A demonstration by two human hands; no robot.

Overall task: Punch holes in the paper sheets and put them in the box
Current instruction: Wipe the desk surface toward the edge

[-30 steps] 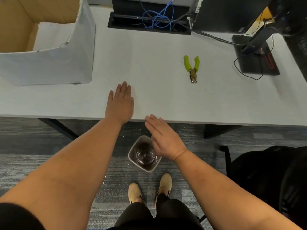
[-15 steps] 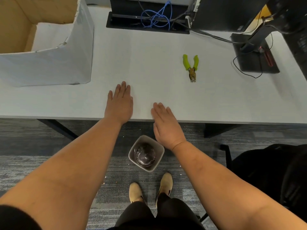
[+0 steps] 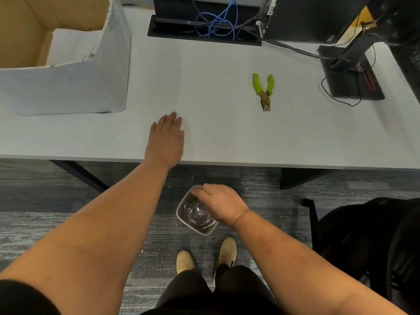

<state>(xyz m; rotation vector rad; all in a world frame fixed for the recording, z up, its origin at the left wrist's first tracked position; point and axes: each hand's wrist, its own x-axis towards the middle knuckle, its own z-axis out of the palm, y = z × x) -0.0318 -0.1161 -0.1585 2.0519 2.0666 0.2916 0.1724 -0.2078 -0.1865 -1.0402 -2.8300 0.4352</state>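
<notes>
A hole punch (image 3: 263, 92) with green handles lies on the white table (image 3: 227, 142), right of centre, with no hand on it. At the back left stands a white cardboard box (image 3: 68, 87), open at the top, and a white sheet (image 3: 75, 44) shows inside it. My left hand (image 3: 166, 139) rests flat on the table near the front edge, fingers straight. Off the table, my right hand (image 3: 220, 205) hangs over a small bin on the floor with its fingers drooping loosely downward. I see nothing held in it.
The small bin (image 3: 204, 231) stands on the carpet under the table edge, by my feet. A black monitor base (image 3: 350, 85) with cables sits at the back right. A cable tray (image 3: 204, 26) with blue wires runs along the back, and a black chair (image 3: 368, 235) is at the right.
My right hand slid off the table's front edge and dropped down over the bin, its fingers now bent. My left hand stayed flat in place.
</notes>
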